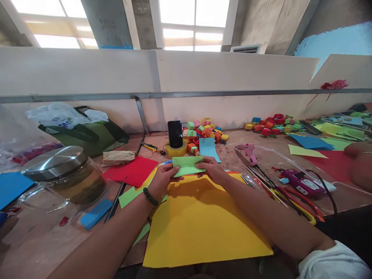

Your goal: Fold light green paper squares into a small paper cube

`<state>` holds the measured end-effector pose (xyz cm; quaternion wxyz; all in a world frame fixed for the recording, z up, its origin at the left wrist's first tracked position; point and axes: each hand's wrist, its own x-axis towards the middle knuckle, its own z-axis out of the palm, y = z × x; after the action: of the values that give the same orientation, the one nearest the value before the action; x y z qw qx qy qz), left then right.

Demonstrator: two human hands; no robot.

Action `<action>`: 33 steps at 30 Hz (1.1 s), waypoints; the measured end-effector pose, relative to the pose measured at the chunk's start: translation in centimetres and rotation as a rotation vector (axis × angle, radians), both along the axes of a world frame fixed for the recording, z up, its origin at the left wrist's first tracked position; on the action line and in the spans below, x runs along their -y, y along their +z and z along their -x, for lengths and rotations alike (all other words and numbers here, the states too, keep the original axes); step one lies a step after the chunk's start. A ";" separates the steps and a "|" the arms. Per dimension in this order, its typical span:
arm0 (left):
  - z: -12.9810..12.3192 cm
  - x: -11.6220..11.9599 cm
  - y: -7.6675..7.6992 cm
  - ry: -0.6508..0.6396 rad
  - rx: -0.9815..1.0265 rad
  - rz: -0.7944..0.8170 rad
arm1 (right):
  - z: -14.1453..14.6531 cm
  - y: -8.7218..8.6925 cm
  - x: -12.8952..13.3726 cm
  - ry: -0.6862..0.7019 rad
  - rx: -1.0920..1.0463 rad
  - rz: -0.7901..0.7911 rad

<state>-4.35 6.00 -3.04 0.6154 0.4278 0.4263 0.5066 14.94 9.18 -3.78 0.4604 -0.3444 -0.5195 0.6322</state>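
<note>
A small light-green piece of paper (188, 166), with crease lines across it, is stretched level between my two hands. My left hand (166, 175) pinches its left end, thumb on top and fingers behind. On the other end, my right hand (212, 169) grips with its thumb in front. Below both hands lies a large yellow paper sheet (209, 224) at the table's front edge. More green paper (129, 197) pokes out beside my left forearm, and a red sheet (135, 170) lies to the left of that hand.
Behind my hands, a phone (175, 133) leans upright in a tape roll (176, 149), beside a pile of folded paper cubes (206, 132). A lidded glass jug (74, 176) stands left. To the right lie a pink glue gun (249, 152), scissors (299, 201) and another person's arm (360, 164).
</note>
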 end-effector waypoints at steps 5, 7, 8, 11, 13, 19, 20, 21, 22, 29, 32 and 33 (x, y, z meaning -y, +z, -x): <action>0.1 -0.3 0.2 0.017 0.039 0.030 | -0.1 0.4 0.2 0.083 0.006 0.064; 0.1 -0.3 0.3 0.009 0.039 0.048 | -0.1 0.6 0.3 0.103 -0.004 0.048; 0.2 -0.4 0.3 0.002 0.037 0.060 | -0.1 0.6 0.3 0.108 -0.008 0.038; 0.4 -0.4 0.4 -0.018 0.025 0.105 | -0.2 0.3 0.2 0.104 -0.001 -0.003; 0.5 -0.5 0.5 -0.032 0.019 0.135 | -0.3 0.0 0.1 0.100 0.035 -0.037; 0.9 -0.7 1.0 -0.055 0.013 0.193 | -0.5 -0.3 0.0 0.143 0.142 -0.109; 1.0 -0.7 1.1 -0.057 0.010 0.194 | -0.5 -0.3 0.0 0.151 0.144 -0.119; 1.1 -0.7 1.2 -0.059 0.006 0.194 | -0.6 -0.4 -0.1 0.156 0.144 -0.127; 1.1 -0.7 1.3 -0.064 0.000 0.192 | -0.6 -0.4 -0.2 0.157 0.141 -0.136; 2.0 -1.3 1.1 -0.074 -0.079 0.152 | -0.7 -0.9 -0.7 0.181 0.141 -0.167; 2.0 -1.4 0.8 -0.046 -0.104 0.098 | -1.0 -1.3 -1.1 0.158 0.166 -0.158; 2.0 -1.3 0.7 -0.036 -0.113 0.078 | -1.1 -1.5 -1.2 0.155 0.174 -0.153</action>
<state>-6.31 7.33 -2.31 0.6156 0.4389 0.4721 0.4533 16.08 10.41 -5.23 0.3882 -0.3206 -0.6294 0.5920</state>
